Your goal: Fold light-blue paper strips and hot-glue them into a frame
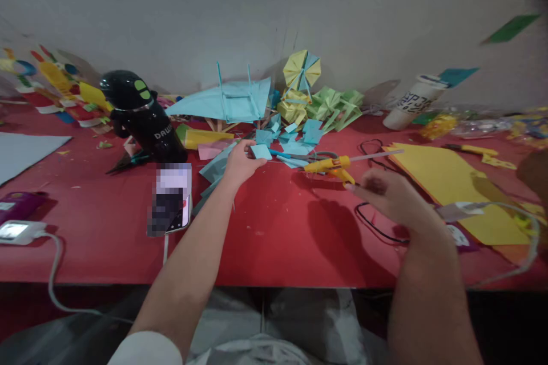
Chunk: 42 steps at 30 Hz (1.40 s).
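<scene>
My left hand [243, 164] is closed on a small light-blue paper square [261, 152], pinched at its edge. More cut blue paper pieces [312, 132] lie just behind it, with a blue-handled tool [285, 155] partly hidden among them. A yellow glue gun [327, 165] sits to the right, nozzle toward the left, with a clear glue stick [377, 155] poking out its back. My right hand [387, 197] is beside it, loosely curled with fingers apart. One fingertip is at the end of the glue gun's handle; whether it presses there I cannot tell.
A black bottle [145, 120] and a phone [173, 199] stand and lie at left. Behind are a blue paper model [231, 100] and folded yellow and green paper shapes [334, 105]. Yellow sheets [454, 182], a black cord [377, 228] and a white cup [413, 102] are at right.
</scene>
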Tool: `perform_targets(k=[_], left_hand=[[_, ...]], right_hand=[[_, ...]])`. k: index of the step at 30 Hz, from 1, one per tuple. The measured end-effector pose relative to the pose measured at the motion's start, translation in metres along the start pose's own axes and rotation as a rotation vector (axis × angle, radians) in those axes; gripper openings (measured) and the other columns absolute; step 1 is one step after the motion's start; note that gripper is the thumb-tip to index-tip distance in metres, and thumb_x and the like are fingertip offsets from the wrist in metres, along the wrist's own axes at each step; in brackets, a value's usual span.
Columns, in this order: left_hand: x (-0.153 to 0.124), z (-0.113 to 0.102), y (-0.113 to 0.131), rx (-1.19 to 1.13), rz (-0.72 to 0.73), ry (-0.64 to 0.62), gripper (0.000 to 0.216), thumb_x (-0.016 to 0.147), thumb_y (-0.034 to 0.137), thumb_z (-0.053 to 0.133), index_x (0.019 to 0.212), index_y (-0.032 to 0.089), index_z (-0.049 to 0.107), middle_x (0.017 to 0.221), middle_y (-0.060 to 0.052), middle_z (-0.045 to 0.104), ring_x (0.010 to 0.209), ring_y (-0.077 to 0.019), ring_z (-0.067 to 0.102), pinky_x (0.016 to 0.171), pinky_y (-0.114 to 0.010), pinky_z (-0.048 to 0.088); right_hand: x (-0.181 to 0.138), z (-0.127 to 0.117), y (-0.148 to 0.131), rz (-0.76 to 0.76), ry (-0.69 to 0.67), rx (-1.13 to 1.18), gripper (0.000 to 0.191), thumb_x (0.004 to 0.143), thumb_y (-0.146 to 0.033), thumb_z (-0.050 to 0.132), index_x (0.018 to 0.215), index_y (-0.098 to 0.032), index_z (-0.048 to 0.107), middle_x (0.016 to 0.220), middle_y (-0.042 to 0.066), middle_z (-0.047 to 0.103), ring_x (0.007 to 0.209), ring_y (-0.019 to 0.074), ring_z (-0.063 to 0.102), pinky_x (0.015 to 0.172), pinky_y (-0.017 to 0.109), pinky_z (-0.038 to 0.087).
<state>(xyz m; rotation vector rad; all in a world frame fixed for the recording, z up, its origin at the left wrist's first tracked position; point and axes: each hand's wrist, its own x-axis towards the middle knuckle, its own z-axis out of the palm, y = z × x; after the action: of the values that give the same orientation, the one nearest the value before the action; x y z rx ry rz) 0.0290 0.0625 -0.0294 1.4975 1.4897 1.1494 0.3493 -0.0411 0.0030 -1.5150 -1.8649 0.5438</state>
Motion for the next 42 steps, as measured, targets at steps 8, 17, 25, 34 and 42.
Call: perform_targets(k=[8, 17, 25, 34, 42], left_hand=[[0.002, 0.003, -0.003, 0.066, 0.004, 0.018, 0.051, 0.060, 0.013, 0.082, 0.106, 0.017, 0.062, 0.096, -0.004, 0.067, 0.076, -0.0141, 0.065, 0.072, -0.027, 0.051], [0.004, 0.001, -0.006, 0.007, -0.033, -0.019, 0.055, 0.058, 0.010, 0.081, 0.108, 0.015, 0.060, 0.083, 0.000, 0.065, 0.070, -0.0146, 0.065, 0.066, -0.026, 0.049], [0.003, 0.002, -0.008, 0.038, 0.010, -0.025, 0.052, 0.056, 0.011, 0.081, 0.104, 0.018, 0.062, 0.084, -0.001, 0.067, 0.075, -0.0175, 0.066, 0.074, -0.031, 0.051], [-0.002, 0.004, 0.001, 0.086, 0.025, -0.041, 0.050, 0.060, 0.011, 0.079, 0.106, 0.016, 0.061, 0.087, -0.003, 0.066, 0.072, -0.0153, 0.064, 0.067, -0.027, 0.049], [0.000, 0.008, -0.008, 0.028, 0.030, -0.066, 0.052, 0.058, 0.012, 0.080, 0.106, 0.019, 0.061, 0.080, 0.001, 0.063, 0.070, -0.0138, 0.063, 0.066, -0.025, 0.048]], right_hand=[[0.086, 0.075, -0.074, -0.158, -0.093, -0.024, 0.021, 0.091, -0.022, 0.050, 0.102, -0.019, 0.067, 0.109, 0.011, 0.072, 0.099, 0.0234, 0.068, 0.087, 0.038, 0.054], [0.188, 0.142, -0.086, -0.053, -0.213, -0.325, 0.025, 0.080, -0.006, 0.057, 0.097, -0.014, 0.073, 0.111, 0.014, 0.073, 0.110, 0.0295, 0.066, 0.097, 0.038, 0.049], [0.169, 0.149, -0.066, -0.160, 0.311, 0.188, 0.027, 0.077, -0.017, 0.061, 0.104, -0.019, 0.060, 0.097, 0.006, 0.068, 0.091, 0.0218, 0.063, 0.087, 0.039, 0.052], [0.104, 0.129, -0.054, -0.146, 0.244, 0.482, 0.014, 0.079, -0.024, 0.055, 0.093, -0.024, 0.053, 0.083, 0.000, 0.059, 0.073, 0.0173, 0.055, 0.071, 0.036, 0.051], [0.079, 0.124, -0.060, -0.199, 0.348, 0.460, 0.013, 0.082, -0.022, 0.059, 0.090, -0.025, 0.050, 0.078, -0.001, 0.057, 0.069, 0.0155, 0.054, 0.067, 0.032, 0.049]])
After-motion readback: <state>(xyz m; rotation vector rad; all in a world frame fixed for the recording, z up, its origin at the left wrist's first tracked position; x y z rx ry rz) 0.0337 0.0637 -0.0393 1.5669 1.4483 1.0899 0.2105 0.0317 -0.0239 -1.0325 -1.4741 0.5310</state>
